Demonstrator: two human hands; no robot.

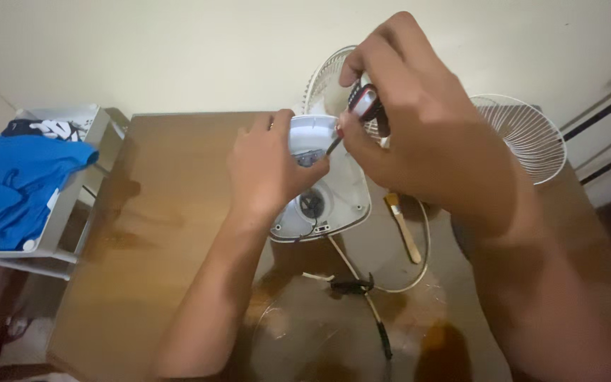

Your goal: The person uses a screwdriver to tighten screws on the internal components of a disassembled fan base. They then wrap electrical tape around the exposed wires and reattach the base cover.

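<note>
My left hand (266,166) grips the rim of a white plastic fan motor housing (334,201) that stands on the brown wooden table (171,233). Above it, my right hand (419,134) holds a screwdriver with a red and black handle (364,102). The screwdriver's thin shaft points down-left into the housing, close to my left fingers. A dark round hole shows in the housing's lower part. A white power cord (419,265) runs from the housing and loops over the table.
Two white wire fan grilles (525,134) lean behind the housing near the wall. A wooden-handled brush (404,230) lies right of the housing. A dark thin tool (380,329) lies near the front. Blue cloth (8,184) fills a white rack at left.
</note>
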